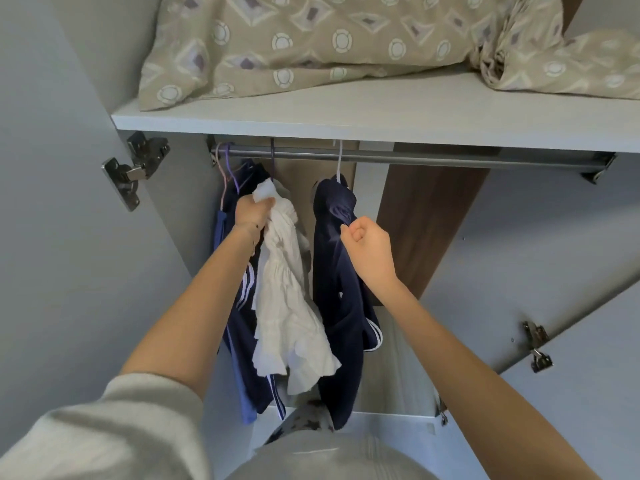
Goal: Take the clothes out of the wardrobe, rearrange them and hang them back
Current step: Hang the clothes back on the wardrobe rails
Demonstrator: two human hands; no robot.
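Inside the open wardrobe a metal rail (450,160) runs under a shelf. A white crumpled garment (287,299) hangs from a dark hanger hook on the rail; my left hand (252,211) grips it near its top. To its right a navy garment (337,271) with white stripes hangs on a white hanger (339,164); my right hand (367,244) pinches its fabric near the shoulder. Behind my left arm hang navy striped trousers (247,341) and a blue piece (242,393) on pink and purple hangers (227,168).
A white shelf (346,119) above the rail holds patterned beige bedding (311,43). The wardrobe doors stand open at both sides, with metal hinges (133,168) on the left and on the right (536,344). The rail's right half is bare.
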